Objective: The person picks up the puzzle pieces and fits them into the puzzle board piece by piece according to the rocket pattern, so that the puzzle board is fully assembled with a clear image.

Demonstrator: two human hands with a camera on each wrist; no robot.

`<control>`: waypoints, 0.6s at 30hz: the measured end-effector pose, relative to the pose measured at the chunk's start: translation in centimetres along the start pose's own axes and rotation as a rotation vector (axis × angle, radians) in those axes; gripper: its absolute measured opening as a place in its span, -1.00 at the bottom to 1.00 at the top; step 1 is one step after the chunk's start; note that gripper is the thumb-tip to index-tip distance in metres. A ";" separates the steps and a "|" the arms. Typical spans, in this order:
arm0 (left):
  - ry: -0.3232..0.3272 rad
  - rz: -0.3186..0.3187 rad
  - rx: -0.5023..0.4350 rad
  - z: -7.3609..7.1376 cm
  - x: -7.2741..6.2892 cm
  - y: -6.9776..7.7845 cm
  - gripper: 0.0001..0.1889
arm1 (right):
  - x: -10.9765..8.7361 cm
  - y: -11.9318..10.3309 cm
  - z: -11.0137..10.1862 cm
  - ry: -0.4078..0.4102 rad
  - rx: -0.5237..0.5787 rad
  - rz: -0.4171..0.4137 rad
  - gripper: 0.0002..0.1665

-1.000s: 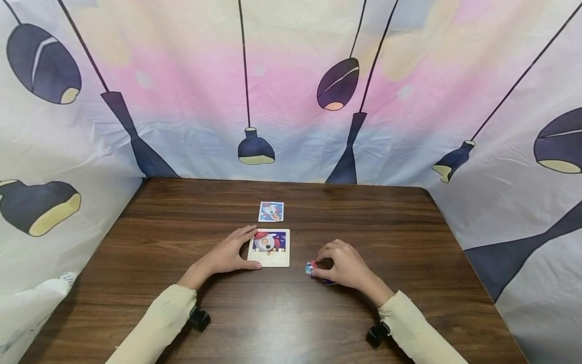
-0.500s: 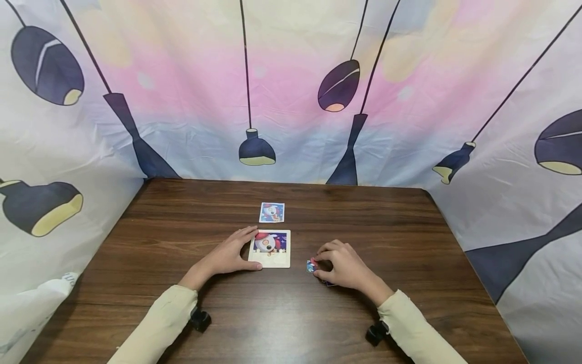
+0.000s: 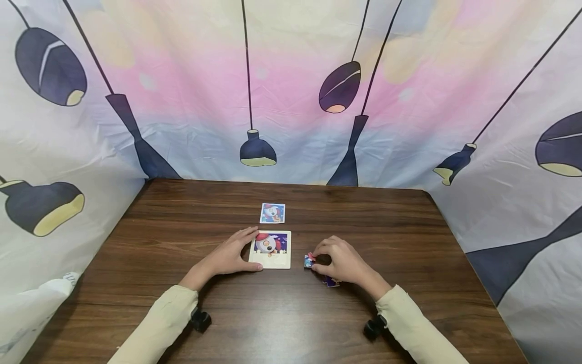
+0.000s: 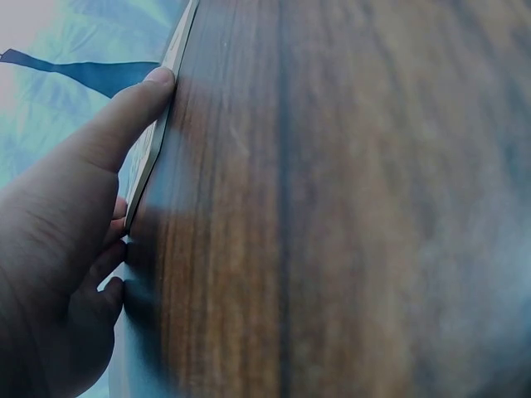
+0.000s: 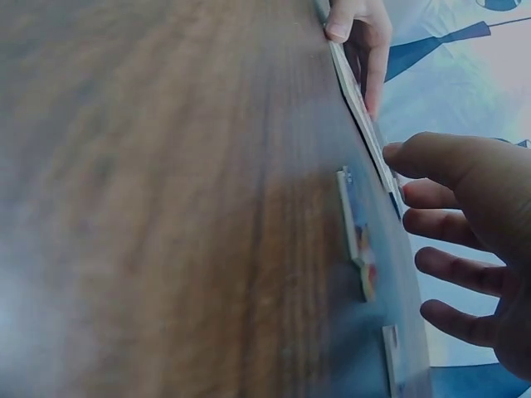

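A square cream puzzle board [image 3: 278, 261], its upper half filled with a cartoon picture, lies flat on the wooden table. My left hand [image 3: 229, 251] holds it at its left side, thumb [image 4: 159, 79] along the near edge and fingers at the far corner. To the right, my right hand [image 3: 342, 259] pinches a small blue and pink puzzle piece [image 3: 308, 261] between thumb and forefinger, low over the table. Partly under that hand lie purple puzzle pieces [image 3: 332, 282]. In the right wrist view, one loose piece [image 5: 353, 220] lies flat near the fingers.
Beyond the board, a small picture card [image 3: 272, 213] shows a similar cartoon character. The brown table [image 3: 191, 202] ends at a patterned cloth [image 3: 291, 91] hung around its back and sides.
My right hand has shifted slightly away from me with the puzzle piece, uncovering more of the purple pieces beneath. The left hand stays on the board.
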State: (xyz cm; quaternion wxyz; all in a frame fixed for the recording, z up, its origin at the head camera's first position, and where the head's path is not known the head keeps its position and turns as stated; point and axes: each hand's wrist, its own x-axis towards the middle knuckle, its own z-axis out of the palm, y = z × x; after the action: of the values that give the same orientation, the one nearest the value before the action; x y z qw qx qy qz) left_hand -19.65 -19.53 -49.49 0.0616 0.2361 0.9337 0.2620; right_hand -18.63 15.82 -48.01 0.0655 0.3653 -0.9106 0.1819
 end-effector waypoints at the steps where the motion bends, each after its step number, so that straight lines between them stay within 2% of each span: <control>1: 0.000 -0.001 0.002 0.0 0.0 0.0 0.16 | 0.2 0.0 0.0 0.004 0.009 0.003 -0.70; 8: 0.000 -0.014 0.003 0.0 -0.1 0.1 0.17 | 1.8 -0.1 0.0 0.004 0.053 0.036 -0.66; 18: -0.003 -0.016 -0.004 -0.1 -0.3 0.3 0.14 | 5.6 -1.3 0.3 0.033 0.078 0.024 -0.68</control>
State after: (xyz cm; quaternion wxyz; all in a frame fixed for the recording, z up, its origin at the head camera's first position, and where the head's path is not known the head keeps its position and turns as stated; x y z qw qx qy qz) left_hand -19.29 -19.48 -49.23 0.0657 0.2290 0.9349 0.2632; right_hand -21.78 11.27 -46.53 0.0642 0.3535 -0.9059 0.2240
